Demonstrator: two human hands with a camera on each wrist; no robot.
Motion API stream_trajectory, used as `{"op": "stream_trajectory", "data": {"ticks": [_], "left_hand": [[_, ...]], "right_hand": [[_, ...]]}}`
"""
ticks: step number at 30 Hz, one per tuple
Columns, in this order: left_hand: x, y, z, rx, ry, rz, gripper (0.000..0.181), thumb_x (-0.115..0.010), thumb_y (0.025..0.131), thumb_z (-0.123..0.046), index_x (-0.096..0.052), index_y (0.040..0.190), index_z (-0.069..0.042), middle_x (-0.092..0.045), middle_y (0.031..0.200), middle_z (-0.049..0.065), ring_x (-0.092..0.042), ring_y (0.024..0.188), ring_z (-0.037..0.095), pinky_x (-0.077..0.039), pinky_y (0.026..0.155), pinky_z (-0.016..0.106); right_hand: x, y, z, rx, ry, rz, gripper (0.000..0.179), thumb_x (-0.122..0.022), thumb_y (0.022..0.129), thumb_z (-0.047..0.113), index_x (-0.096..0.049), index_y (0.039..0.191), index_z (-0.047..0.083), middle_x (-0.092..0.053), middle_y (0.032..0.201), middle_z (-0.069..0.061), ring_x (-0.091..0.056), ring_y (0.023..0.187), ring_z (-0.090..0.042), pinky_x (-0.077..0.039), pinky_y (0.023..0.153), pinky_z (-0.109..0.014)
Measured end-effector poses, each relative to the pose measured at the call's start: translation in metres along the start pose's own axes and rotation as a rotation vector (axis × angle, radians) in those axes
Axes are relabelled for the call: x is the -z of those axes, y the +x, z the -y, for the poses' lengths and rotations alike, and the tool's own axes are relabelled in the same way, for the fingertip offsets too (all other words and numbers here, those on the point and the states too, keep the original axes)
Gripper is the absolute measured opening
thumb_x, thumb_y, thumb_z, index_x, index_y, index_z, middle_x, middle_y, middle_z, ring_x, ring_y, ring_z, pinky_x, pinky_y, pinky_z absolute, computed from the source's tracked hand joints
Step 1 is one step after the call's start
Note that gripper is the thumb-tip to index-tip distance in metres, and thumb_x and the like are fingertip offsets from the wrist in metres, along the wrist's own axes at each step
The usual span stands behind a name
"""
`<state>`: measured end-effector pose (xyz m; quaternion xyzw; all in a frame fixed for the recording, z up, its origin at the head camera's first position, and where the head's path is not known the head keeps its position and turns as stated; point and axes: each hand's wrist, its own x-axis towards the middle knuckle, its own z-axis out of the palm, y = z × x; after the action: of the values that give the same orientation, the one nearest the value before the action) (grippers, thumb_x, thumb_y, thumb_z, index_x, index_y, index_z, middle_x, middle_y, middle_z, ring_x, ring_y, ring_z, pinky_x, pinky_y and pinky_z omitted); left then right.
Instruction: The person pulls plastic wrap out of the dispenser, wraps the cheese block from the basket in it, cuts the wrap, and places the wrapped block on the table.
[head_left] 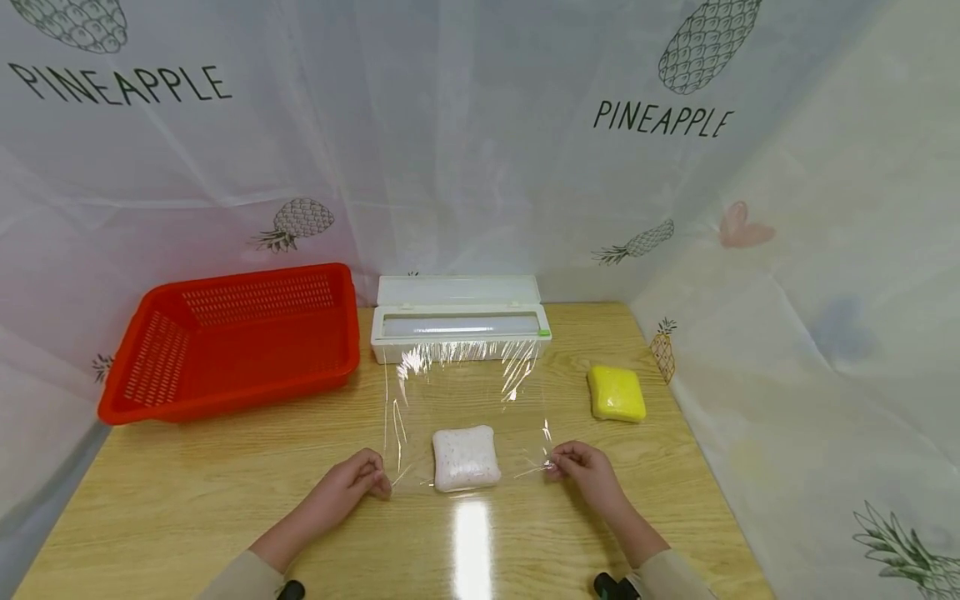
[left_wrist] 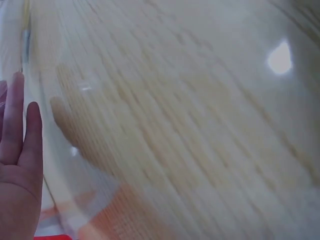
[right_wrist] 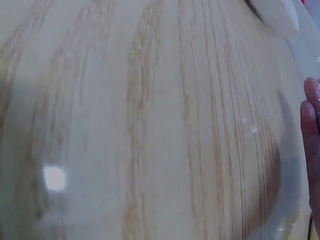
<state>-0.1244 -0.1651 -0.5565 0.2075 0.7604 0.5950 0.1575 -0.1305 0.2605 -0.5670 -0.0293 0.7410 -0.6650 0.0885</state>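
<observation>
Between the left hand (head_left: 356, 477) and right hand (head_left: 587, 477), whose fingers pinch the near corners of the clear film (head_left: 468, 392), a pale speckled block (head_left: 466, 458) lies by the film's front edge, touching neither hand.

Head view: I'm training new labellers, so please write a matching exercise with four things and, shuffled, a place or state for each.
Things:
1. red basket
2. white dispenser
3. yellow block
4. white block

Places or states:
A. between the left hand and the right hand
B. near the right edge of the table
C. lid open, clear film running from it
D. left of the dispenser

Pairs: 1-D, 2-C, 3-B, 4-A
</observation>
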Motion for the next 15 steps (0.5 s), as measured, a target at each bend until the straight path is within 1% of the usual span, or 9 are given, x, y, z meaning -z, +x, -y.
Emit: {"op": "stream_trajectory", "data": {"ticks": [3, 6, 9, 11, 14, 15], "left_hand": [[0.0, 0.002, 0.002, 0.017, -0.016, -0.029, 0.005, -0.046, 0.102, 0.0, -0.048, 0.099, 0.004, -0.065, 0.088, 0.018, -0.07, 0.082, 0.028, -0.057, 0.075, 0.036], [-0.002, 0.005, 0.004, 0.066, -0.031, -0.083, 0.007, -0.046, 0.102, 0.0, -0.048, 0.1, 0.007, -0.062, 0.085, 0.017, -0.07, 0.078, 0.027, -0.058, 0.072, 0.035], [-0.007, 0.009, 0.004, 0.143, -0.048, -0.149, 0.009, -0.05, 0.1, 0.0, -0.051, 0.101, 0.009, -0.058, 0.083, 0.015, -0.069, 0.072, 0.027, -0.058, 0.069, 0.033], [-0.01, 0.012, 0.003, 0.186, -0.045, -0.198, 0.008, -0.053, 0.099, 0.001, -0.053, 0.1, 0.009, -0.056, 0.083, 0.014, -0.069, 0.069, 0.026, -0.058, 0.066, 0.032], [-0.015, 0.017, 0.002, 0.229, -0.005, -0.256, 0.006, -0.057, 0.096, 0.002, -0.056, 0.096, 0.008, -0.056, 0.082, 0.013, -0.067, 0.062, 0.024, -0.058, 0.06, 0.031], [-0.016, 0.018, 0.002, 0.235, 0.027, -0.27, 0.005, -0.058, 0.095, 0.003, -0.057, 0.094, 0.007, -0.056, 0.081, 0.012, -0.067, 0.06, 0.023, -0.057, 0.058, 0.03]], "right_hand": [[-0.001, 0.003, -0.002, -0.016, 0.008, -0.039, 0.016, -0.056, 0.094, -0.008, -0.056, 0.1, -0.023, -0.065, 0.085, -0.026, -0.066, 0.074, -0.018, -0.058, 0.07, -0.036], [-0.001, 0.009, -0.003, -0.047, -0.02, -0.067, 0.015, -0.058, 0.093, -0.007, -0.059, 0.1, -0.021, -0.067, 0.083, -0.021, -0.064, 0.069, -0.015, -0.057, 0.064, -0.029], [0.0, 0.017, -0.005, -0.063, -0.054, -0.063, 0.017, -0.062, 0.092, -0.006, -0.062, 0.1, -0.02, -0.068, 0.083, -0.021, -0.063, 0.066, -0.014, -0.055, 0.06, -0.025], [0.0, 0.021, -0.008, -0.064, -0.074, -0.049, 0.016, -0.063, 0.091, -0.005, -0.063, 0.1, -0.019, -0.068, 0.081, -0.022, -0.063, 0.063, -0.015, -0.056, 0.058, -0.027], [-0.001, 0.026, -0.012, -0.037, -0.142, -0.03, 0.014, -0.066, 0.09, -0.003, -0.067, 0.098, -0.015, -0.067, 0.078, -0.021, -0.062, 0.06, -0.017, -0.055, 0.055, -0.028], [-0.001, 0.027, -0.012, -0.015, -0.174, -0.022, 0.013, -0.066, 0.09, -0.003, -0.068, 0.097, -0.013, -0.067, 0.077, -0.02, -0.061, 0.059, -0.016, -0.055, 0.054, -0.028]]}}
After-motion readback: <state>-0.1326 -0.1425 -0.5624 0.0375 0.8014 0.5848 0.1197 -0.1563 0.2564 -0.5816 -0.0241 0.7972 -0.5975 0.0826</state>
